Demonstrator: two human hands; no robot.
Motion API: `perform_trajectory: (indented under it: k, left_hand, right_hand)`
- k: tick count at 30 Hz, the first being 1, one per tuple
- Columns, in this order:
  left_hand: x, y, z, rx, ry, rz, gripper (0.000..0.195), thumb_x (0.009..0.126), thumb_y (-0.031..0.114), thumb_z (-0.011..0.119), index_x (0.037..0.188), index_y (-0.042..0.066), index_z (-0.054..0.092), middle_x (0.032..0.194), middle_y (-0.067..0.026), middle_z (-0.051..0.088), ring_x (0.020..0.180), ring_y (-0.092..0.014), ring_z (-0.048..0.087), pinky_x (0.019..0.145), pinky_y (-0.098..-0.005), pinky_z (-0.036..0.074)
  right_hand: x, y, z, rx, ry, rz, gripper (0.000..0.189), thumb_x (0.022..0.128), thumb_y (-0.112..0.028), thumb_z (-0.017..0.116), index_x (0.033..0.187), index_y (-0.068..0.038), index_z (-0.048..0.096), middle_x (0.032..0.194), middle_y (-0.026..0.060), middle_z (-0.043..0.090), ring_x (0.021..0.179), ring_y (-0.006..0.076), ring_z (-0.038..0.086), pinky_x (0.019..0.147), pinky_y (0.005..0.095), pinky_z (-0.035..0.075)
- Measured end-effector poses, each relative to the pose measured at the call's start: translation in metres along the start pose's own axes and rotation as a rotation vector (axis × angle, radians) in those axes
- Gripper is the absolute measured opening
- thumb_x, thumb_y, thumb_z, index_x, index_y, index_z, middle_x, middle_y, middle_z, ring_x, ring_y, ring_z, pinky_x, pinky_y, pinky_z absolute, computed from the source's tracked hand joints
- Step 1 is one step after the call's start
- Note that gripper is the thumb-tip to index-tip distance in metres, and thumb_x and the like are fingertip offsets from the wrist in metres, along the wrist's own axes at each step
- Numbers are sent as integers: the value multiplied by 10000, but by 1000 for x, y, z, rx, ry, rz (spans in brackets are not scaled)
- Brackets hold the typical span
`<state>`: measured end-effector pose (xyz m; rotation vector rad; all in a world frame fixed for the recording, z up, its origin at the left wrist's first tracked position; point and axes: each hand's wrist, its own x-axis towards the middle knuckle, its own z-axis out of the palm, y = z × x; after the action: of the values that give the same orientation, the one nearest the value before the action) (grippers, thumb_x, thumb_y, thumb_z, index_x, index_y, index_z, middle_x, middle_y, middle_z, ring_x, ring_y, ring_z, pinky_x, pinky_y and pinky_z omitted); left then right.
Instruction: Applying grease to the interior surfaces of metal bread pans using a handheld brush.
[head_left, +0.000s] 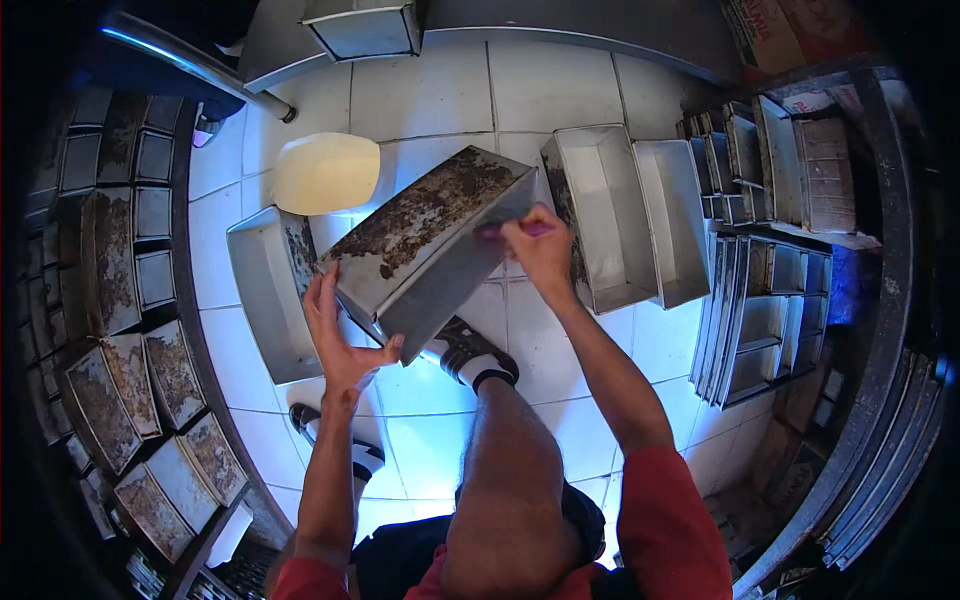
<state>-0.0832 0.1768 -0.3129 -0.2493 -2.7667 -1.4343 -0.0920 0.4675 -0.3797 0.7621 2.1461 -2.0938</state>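
A long metal loaf pan (442, 225), its bottom blotched with dark brown residue, is tilted in front of me above the floor. My left hand (345, 337) grips its near left end, thumb on one side and fingers on the other. My right hand (540, 251) is closed on a small pink-purple item (491, 232), perhaps a cloth or pad, which touches the pan's right side wall. What the item is exactly cannot be told, as it is mostly hidden and blurred. Behind the pan, to the left, a pale yellow tub or slab (327, 174) rests on the tiles.
One loaf pan (274, 300) stands on the floor at left, two more (604, 217) (671, 225) at right. Racks of stacked pans (112, 262) line the left side; a shelf with pans and trays (772, 315) is at right. A metal table (570, 37) crosses the top.
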Motion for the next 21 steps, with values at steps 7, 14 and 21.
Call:
perform_trajectory:
  k: [7,14,21]
  left_hand:
    - [-1,2,-1,0,-28,-24,1213,542,529,935,1543,70,427,1447,-249,408,1383,-417,418,1126,-525,396]
    - [3,5,8,-89,0,38,1196,543,443,934,1550,64,410,1442,-217,420,1357,-392,439,1140,-515,391]
    - [7,18,2,-52,-30,-69,1179,525,337,933,1559,109,414,1467,-215,403,1373,-383,442,1120,-505,430]
  right_hand:
    - [-22,-37,-8,66,-361,104,276,818,-84,758,688,-62,515,560,39,585,484,94,598,420,278,474]
    - [-36,-57,18,311,-132,152,245,888,-42,771,791,-56,547,688,53,652,602,148,689,486,271,552]
    - [-42,-67,-53,-45,-264,92,234,877,-78,761,770,-53,555,654,80,656,525,122,638,434,267,507]
